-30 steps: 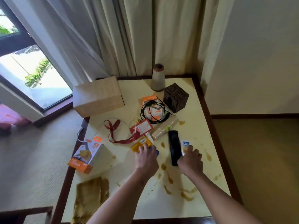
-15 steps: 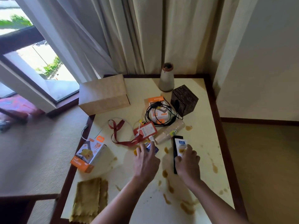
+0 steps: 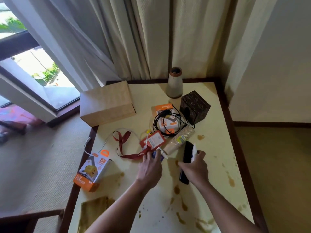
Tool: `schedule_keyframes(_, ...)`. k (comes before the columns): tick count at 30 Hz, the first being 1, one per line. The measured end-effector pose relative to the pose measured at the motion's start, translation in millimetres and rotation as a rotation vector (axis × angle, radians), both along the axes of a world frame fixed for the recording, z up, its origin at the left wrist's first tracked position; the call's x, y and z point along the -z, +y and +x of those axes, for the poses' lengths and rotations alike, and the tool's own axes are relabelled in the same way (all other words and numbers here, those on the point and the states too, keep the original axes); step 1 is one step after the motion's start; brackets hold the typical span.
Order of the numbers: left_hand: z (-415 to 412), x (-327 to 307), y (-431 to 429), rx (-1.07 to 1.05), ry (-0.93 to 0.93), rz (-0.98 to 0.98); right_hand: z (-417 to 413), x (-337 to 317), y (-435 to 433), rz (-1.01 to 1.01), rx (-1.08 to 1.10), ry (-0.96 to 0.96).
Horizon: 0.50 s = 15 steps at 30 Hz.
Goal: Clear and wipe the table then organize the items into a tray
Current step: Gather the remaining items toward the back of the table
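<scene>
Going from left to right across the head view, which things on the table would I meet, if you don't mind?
fast charger box → red lanyard → stack of paper cups → brown stain near the right edge

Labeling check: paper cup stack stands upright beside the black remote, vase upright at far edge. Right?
No: the head view shows the paper cup stack lying on its side beside the black remote. The vase does stand upright at the far edge.
</scene>
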<state>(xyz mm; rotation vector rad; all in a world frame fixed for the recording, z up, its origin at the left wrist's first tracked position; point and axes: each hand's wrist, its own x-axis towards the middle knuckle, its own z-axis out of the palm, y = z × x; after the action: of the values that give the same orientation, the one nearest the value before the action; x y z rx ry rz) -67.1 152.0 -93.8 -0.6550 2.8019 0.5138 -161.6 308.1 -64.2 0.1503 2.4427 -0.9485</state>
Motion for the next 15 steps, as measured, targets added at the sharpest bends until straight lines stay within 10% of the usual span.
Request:
schedule_keyframes(9, -56, -38, -50, -0.229, 0.411, 0.189, -40, -37, -77, -0.337, 0.080, 0.124)
schedule_keyframes(15, -146, -51, -131, -0.339, 0.273, 0.333, -113, -42, -157, -0.129, -0.176, 0.293)
